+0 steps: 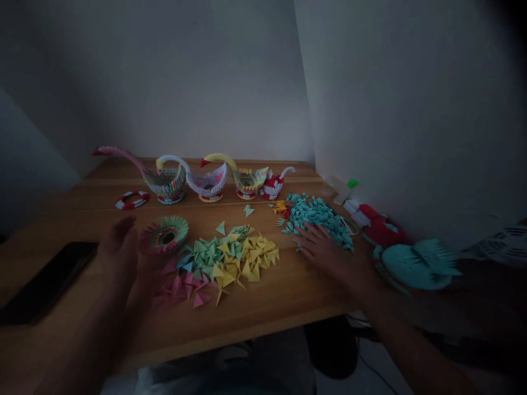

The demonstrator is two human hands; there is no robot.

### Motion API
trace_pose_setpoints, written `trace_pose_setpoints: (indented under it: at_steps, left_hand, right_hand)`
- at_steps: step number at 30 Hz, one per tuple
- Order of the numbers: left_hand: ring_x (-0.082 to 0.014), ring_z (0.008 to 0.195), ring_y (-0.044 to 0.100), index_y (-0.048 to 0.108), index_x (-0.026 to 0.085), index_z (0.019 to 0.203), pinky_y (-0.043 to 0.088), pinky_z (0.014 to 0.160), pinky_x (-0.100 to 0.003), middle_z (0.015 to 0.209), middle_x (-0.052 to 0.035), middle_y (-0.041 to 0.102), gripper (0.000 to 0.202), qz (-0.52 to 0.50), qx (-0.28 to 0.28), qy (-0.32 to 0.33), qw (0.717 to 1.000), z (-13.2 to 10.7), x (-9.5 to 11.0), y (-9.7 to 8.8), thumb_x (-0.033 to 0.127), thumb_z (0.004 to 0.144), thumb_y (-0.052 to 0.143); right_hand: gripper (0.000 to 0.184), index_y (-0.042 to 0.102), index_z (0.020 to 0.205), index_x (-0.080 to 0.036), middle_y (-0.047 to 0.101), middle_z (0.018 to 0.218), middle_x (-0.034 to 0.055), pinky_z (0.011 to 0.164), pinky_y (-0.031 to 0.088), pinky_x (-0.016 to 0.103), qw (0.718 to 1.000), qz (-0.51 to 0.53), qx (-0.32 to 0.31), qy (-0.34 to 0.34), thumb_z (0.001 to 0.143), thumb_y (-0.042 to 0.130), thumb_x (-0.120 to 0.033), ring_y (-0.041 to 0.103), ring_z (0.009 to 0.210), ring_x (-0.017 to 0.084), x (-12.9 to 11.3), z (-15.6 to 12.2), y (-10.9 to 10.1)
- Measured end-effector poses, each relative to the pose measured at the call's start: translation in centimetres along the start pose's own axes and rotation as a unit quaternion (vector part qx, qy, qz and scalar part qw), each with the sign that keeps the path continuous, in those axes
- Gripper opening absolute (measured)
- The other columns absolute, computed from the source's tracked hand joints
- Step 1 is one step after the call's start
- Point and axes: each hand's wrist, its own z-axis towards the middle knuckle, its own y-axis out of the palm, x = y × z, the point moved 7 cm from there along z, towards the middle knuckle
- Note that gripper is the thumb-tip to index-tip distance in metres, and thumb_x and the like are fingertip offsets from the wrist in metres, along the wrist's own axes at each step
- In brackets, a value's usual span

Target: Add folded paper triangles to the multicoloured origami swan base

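Observation:
My right hand (pixel 319 247) lies palm down with its fingers spread at the near edge of a pile of small folded blue paper pieces (pixel 315 211). My left hand (pixel 119 247) is raised above the table, a little blurred, with fingers loosely bent and nothing visible in them. Just right of it sits a ring-shaped bowl of folded paper (pixel 175 222), green and pink. Between the hands lie loose folded triangles: green ones (pixel 206 253), yellow ones (pixel 259 253) and pink ones (pixel 181 291).
Several paper swans (pixel 208 186) line the back of the wooden table (pixel 263 312). A red and white paper ring (pixel 132 199) lies at back left, a black phone (pixel 53 280) at front left. At right are a turquoise paper model (pixel 415 263) and a red one (pixel 382 227).

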Motion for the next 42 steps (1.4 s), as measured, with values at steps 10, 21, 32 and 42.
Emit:
trace_pose_setpoints:
  at_steps: [10, 21, 32, 42]
  left_hand:
    - [-0.0268, 0.109, 0.060, 0.064, 0.021, 0.111, 0.045, 0.097, -0.046, 0.112, -0.0028, 0.067, 0.029, -0.016, 0.002, -0.009, 1.000, 0.1, -0.7, -0.2, 0.026, 0.082, 0.058]
    - [-0.0194, 0.100, 0.062, 0.063, 0.018, 0.106, 0.048, 0.095, -0.036, 0.110, -0.0082, 0.066, 0.032, -0.038, 0.021, -0.005, 0.999, 0.5, -0.5, 0.0, 0.025, 0.076, 0.056]
    - [-0.0208, 0.097, 0.061, 0.064, 0.020, 0.106, 0.048, 0.090, -0.037, 0.109, -0.0072, 0.066, 0.031, -0.046, 0.006, -0.038, 0.998, 0.7, -0.9, 0.0, 0.028, 0.077, 0.057]
    - [-0.0220, 0.098, 0.060, 0.059, 0.020, 0.111, 0.049, 0.086, -0.037, 0.117, -0.0105, 0.063, 0.034, -0.041, -0.031, -0.052, 0.997, 1.0, -2.5, 0.7, 0.029, 0.079, 0.057]
  right_hand:
    - [0.036, 0.065, 0.122, -0.024, 0.059, 0.136, 0.0067, 0.112, 0.032, 0.057, 0.987, 0.065, 0.104, 0.100, 0.094, 0.043, -0.027, 0.043, 0.135, 0.029, 2.6, 0.5, -2.3]
    - [0.046, 0.065, 0.123, -0.023, 0.067, 0.125, 0.0082, 0.102, 0.046, 0.047, 0.906, 0.372, 0.061, 0.194, 0.094, 0.039, -0.048, 0.060, 0.119, 0.030, -2.9, 7.1, 2.3]
    - [0.045, 0.059, 0.131, -0.029, 0.064, 0.131, 0.0043, 0.102, 0.047, 0.040, 0.920, 0.378, -0.076, 0.070, 0.096, 0.040, -0.049, 0.060, 0.120, 0.026, -6.4, 11.7, 3.8]
    - [0.038, 0.069, 0.115, -0.019, 0.071, 0.114, 0.0119, 0.095, 0.047, 0.046, 0.941, 0.294, 0.056, 0.157, 0.081, 0.057, -0.030, 0.065, 0.104, 0.032, -1.8, 20.1, 6.9]
